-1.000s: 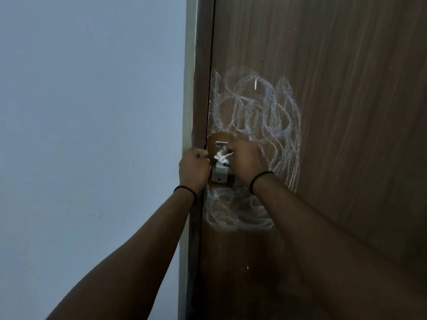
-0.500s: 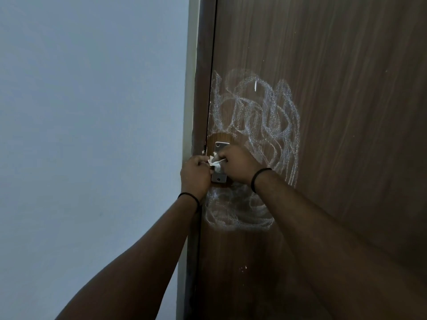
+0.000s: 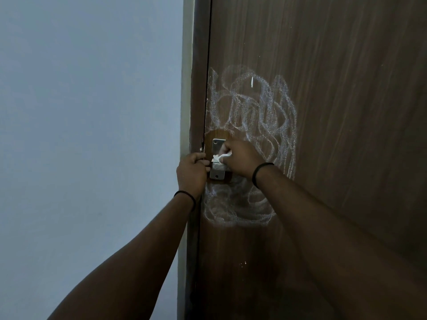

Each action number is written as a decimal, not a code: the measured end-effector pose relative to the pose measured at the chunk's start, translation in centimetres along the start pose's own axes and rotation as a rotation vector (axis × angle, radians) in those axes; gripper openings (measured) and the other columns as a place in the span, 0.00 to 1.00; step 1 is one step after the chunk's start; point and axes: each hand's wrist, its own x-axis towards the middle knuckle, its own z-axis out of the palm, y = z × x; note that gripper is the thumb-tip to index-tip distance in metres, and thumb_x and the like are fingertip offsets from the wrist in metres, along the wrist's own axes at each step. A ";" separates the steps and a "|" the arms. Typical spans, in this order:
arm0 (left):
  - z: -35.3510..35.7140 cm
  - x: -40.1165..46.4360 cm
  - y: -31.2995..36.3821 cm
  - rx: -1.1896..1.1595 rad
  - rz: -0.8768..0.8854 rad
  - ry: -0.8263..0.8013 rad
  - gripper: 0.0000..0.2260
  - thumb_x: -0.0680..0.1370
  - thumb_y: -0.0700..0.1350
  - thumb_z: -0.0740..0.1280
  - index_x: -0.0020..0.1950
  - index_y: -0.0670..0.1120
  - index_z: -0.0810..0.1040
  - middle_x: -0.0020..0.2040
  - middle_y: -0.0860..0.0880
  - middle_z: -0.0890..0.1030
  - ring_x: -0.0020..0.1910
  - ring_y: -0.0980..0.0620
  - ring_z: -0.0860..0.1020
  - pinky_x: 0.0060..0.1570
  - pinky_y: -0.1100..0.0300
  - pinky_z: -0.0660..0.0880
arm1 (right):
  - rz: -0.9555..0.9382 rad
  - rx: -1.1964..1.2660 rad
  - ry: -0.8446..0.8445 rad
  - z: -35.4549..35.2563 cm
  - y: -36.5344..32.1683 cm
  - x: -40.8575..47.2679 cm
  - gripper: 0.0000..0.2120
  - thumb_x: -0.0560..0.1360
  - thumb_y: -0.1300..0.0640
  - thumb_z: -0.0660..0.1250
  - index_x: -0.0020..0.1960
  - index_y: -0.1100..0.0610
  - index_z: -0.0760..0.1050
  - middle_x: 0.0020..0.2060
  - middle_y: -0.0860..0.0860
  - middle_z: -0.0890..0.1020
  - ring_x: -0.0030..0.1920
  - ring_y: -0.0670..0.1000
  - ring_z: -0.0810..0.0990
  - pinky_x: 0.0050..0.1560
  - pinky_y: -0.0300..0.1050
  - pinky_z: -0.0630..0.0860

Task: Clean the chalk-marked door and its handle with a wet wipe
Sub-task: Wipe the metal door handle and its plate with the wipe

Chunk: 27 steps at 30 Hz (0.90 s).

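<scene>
A dark brown wooden door (image 3: 335, 88) carries white chalk scribbles (image 3: 261, 112) above and below its metal handle plate (image 3: 217, 146). My right hand (image 3: 240, 159) grips a crumpled white wet wipe (image 3: 220, 158) against the plate and the handle, which the hand mostly hides. My left hand (image 3: 191, 173) is curled at the door's edge beside the plate; what its fingers hold is hidden. A small patch of wood around the plate looks free of chalk.
A pale grey-blue wall (image 3: 92, 135) fills the left half. The brown door frame (image 3: 198, 65) runs vertically between wall and door. Small white specks (image 3: 242, 263) mark the door lower down.
My right hand with the wipe has shifted left and then slightly up on the handle plate. My left hand stays at the door's edge, almost unmoved.
</scene>
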 end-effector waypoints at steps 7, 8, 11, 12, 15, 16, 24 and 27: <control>0.4 -0.1 -0.1 0.020 0.038 0.002 0.12 0.77 0.38 0.62 0.58 0.45 0.81 0.54 0.44 0.83 0.54 0.44 0.80 0.58 0.46 0.78 | -0.087 -0.035 -0.043 0.9 -0.2 -0.8 0.05 0.74 0.60 0.72 0.49 0.55 0.85 0.46 0.53 0.86 0.47 0.51 0.82 0.48 0.45 0.78; 0.3 -0.1 -0.1 0.007 0.037 0.007 0.12 0.77 0.38 0.62 0.57 0.45 0.81 0.53 0.45 0.83 0.53 0.45 0.81 0.57 0.47 0.78 | -0.069 -0.038 -0.035 0.7 0.1 -0.9 0.06 0.74 0.60 0.72 0.50 0.55 0.85 0.47 0.52 0.86 0.48 0.51 0.82 0.49 0.44 0.78; 0.4 -0.1 0.1 -0.030 0.034 0.017 0.11 0.77 0.37 0.62 0.54 0.46 0.81 0.50 0.45 0.83 0.50 0.46 0.82 0.54 0.50 0.80 | -0.002 -0.055 -0.027 -0.2 1.0 -1.0 0.06 0.74 0.59 0.73 0.50 0.54 0.85 0.48 0.52 0.86 0.49 0.51 0.82 0.50 0.42 0.76; 0.4 -0.1 0.2 -0.029 0.039 0.017 0.11 0.77 0.36 0.62 0.54 0.46 0.81 0.51 0.45 0.83 0.50 0.47 0.82 0.54 0.50 0.80 | 0.001 -0.066 -0.024 -0.4 1.0 -1.0 0.05 0.74 0.59 0.73 0.49 0.54 0.85 0.47 0.52 0.86 0.48 0.51 0.82 0.48 0.41 0.75; 0.8 0.0 0.1 0.051 0.092 0.005 0.11 0.77 0.39 0.63 0.56 0.47 0.81 0.54 0.47 0.82 0.52 0.49 0.81 0.54 0.51 0.79 | -0.028 -0.065 -0.017 -0.1 0.2 -1.3 0.05 0.75 0.59 0.72 0.48 0.53 0.85 0.46 0.52 0.85 0.47 0.51 0.82 0.46 0.41 0.74; 0.9 -0.1 0.0 0.085 0.113 0.003 0.11 0.78 0.41 0.63 0.57 0.48 0.81 0.54 0.48 0.82 0.52 0.50 0.80 0.54 0.53 0.79 | -0.028 -0.053 -0.020 -0.1 0.1 -1.5 0.05 0.75 0.59 0.71 0.48 0.53 0.85 0.46 0.52 0.85 0.47 0.51 0.82 0.47 0.42 0.75; 1.0 -0.1 -0.3 0.187 0.201 0.016 0.10 0.79 0.43 0.64 0.56 0.48 0.81 0.54 0.51 0.82 0.51 0.55 0.79 0.50 0.63 0.77 | 0.012 -0.086 -0.008 -1.4 1.2 -1.8 0.07 0.74 0.62 0.71 0.48 0.53 0.85 0.46 0.51 0.86 0.48 0.51 0.83 0.50 0.44 0.78; 0.9 -0.3 -0.1 0.225 0.234 0.018 0.10 0.78 0.43 0.64 0.57 0.48 0.82 0.54 0.51 0.82 0.51 0.54 0.79 0.51 0.63 0.76 | -0.042 -0.040 -0.009 -0.9 0.9 -2.4 0.07 0.73 0.64 0.72 0.48 0.55 0.86 0.46 0.52 0.86 0.47 0.50 0.83 0.54 0.48 0.79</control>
